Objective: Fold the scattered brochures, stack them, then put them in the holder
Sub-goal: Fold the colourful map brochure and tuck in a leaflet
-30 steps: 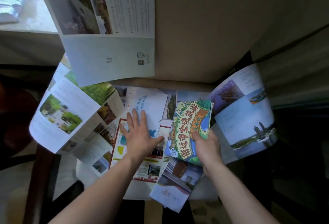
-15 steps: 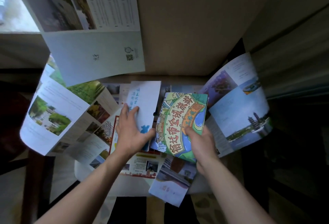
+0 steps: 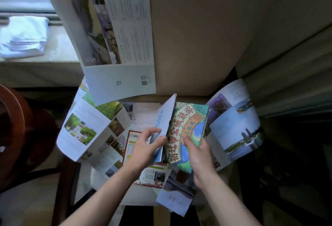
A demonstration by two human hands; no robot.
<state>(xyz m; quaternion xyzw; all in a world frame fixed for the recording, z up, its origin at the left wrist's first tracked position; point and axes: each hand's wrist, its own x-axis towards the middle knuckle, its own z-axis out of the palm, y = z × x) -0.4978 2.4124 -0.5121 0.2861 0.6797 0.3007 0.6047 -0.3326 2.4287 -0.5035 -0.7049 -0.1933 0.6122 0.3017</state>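
Note:
My right hand (image 3: pixel 197 152) grips a folded, colourful cartoon-map brochure (image 3: pixel 188 127) by its lower edge. My left hand (image 3: pixel 145 145) holds a white and blue folded brochure (image 3: pixel 164 118) upright, its face turned toward the colourful one and nearly touching it. Beneath both lie unfolded brochures: a red-bordered one (image 3: pixel 150 173), a pale blue one (image 3: pixel 174 198) at the front edge, a long one with garden photos (image 3: pixel 86 132) on the left and a wide one with a lake and pagoda (image 3: pixel 237 128) on the right. No holder is in view.
A large unfolded brochure (image 3: pixel 122 46) leans against the beige chair back (image 3: pixel 197 37). Folded white cloth (image 3: pixel 23 37) lies on a ledge at the upper left. A dark wooden chair (image 3: pixel 16 136) stands on the left. Dark floor shows to the right.
My left hand went from pressing flat on the white and blue brochure to lifting it on edge and swinging it right, against the colourful brochure. My right hand kept its grip.

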